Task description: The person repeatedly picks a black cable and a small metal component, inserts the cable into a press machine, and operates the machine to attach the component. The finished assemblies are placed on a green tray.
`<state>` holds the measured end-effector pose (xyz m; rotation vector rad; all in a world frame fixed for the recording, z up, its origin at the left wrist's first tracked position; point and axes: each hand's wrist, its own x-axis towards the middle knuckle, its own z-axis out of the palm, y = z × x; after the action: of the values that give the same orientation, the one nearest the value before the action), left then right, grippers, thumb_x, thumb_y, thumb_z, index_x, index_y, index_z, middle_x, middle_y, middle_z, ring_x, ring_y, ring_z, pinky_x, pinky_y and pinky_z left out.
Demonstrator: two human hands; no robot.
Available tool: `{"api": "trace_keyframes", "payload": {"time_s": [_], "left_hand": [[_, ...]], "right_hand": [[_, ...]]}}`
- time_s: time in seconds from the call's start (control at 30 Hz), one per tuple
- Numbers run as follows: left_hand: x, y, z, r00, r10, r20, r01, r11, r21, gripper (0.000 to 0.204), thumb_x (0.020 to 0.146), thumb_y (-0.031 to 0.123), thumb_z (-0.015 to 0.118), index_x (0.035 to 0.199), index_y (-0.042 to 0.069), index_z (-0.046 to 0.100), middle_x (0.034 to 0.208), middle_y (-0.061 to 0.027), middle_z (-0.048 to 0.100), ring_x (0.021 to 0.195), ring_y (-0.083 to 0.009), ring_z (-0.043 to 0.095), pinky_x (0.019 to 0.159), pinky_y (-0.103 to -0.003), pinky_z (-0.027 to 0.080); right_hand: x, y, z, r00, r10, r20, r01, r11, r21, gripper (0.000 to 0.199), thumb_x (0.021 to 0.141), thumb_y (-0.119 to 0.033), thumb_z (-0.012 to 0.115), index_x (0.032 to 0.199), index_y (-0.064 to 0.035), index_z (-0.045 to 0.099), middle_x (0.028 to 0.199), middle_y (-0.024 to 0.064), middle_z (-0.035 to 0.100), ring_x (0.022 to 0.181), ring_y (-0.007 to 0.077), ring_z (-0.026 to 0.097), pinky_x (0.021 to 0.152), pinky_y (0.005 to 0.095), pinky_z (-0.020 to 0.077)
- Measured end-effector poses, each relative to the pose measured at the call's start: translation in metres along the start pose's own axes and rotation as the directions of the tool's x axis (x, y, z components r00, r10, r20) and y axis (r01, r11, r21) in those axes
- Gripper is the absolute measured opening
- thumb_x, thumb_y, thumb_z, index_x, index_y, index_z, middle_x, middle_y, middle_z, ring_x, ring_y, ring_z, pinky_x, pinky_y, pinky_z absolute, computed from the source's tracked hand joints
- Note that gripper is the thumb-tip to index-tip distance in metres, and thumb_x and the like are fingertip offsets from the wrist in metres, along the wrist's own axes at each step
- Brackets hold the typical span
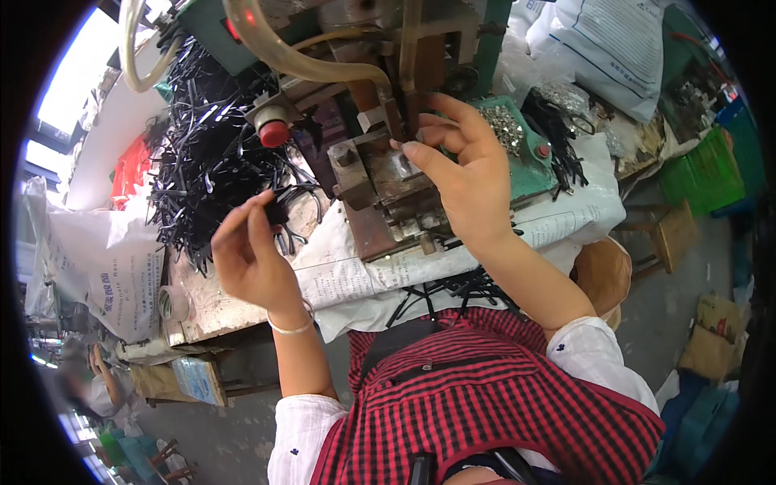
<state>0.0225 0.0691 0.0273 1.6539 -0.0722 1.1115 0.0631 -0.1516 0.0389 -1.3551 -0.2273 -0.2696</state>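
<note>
My left hand [249, 257] is closed in a pinch at the near edge of a large heap of thin black strips [214, 137]. A black strip [281, 194] meets its fingertips. My right hand [473, 174] reaches into a bench press [388, 174], thumb and forefinger close together beside the upright tool [408, 105] above the metal die block. What these fingers hold, if anything, is too small and partly hidden. A red push button [275, 133] sticks out at the press's left side.
Right of the press, a green tray [529, 174] holds small shiny metal pieces [503, 129], with more black strips [558, 145] beside it. Clear hoses [299, 61] hang over the press. Further black strips [461, 293] lie at the front edge. A tape roll [173, 303] sits at left.
</note>
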Motion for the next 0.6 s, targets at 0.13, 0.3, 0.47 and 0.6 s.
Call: {"api": "trace_keyframes", "payload": {"time_s": [0.13,0.3,0.47,0.6], "left_hand": [[-0.016,0.027,0.03,0.745,0.564,0.355,-0.6,0.8,-0.01,0.021,0.081,-0.004,0.079,0.101,0.001,0.073,0.105,-0.0184,0.076,0.072,-0.0197,0.069,0.06,-0.029,0.054],[-0.026,0.03,0.066,0.553,0.64,0.534,-0.744,0.667,-0.03,0.021,0.076,0.007,0.085,0.094,0.005,0.074,0.104,-0.0129,0.075,0.06,-0.0143,0.061,0.052,-0.027,0.048],[-0.006,0.031,0.058,0.757,0.519,0.396,-0.489,0.853,-0.182,0.018,0.082,-0.003,0.076,0.097,0.005,0.073,0.095,-0.0124,0.077,0.076,-0.0223,0.074,0.065,-0.029,0.057],[0.052,0.044,0.053,0.984,-0.051,0.168,0.118,0.901,-0.418,0.005,0.097,-0.005,0.067,0.1,-0.002,0.066,0.097,-0.0172,0.075,0.084,-0.0212,0.073,0.075,-0.031,0.058]], "right_hand": [[-0.021,-0.027,-0.01,0.99,0.066,0.128,-0.069,0.998,0.013,0.066,0.087,0.002,0.064,0.15,0.0046,0.043,0.144,0.0191,0.058,0.133,0.0266,0.058,0.11,0.0353,0.0445],[0.0,-0.027,-0.034,0.95,0.119,0.288,-0.135,0.99,0.035,0.063,0.088,0.004,0.059,0.149,0.0017,0.046,0.143,0.0194,0.059,0.136,0.0265,0.055,0.113,0.0349,0.0421],[0.009,-0.004,-0.041,0.948,0.001,0.318,0.103,0.945,-0.311,0.043,0.086,0.002,0.06,0.128,-0.004,0.07,0.138,0.023,0.062,0.142,0.0325,0.049,0.118,0.0387,0.0366],[0.01,-0.018,-0.035,0.924,0.221,0.313,-0.238,0.971,0.019,0.042,0.082,0.005,0.059,0.122,-0.0011,0.073,0.136,0.0205,0.064,0.145,0.0309,0.045,0.12,0.0383,0.0311]]}}
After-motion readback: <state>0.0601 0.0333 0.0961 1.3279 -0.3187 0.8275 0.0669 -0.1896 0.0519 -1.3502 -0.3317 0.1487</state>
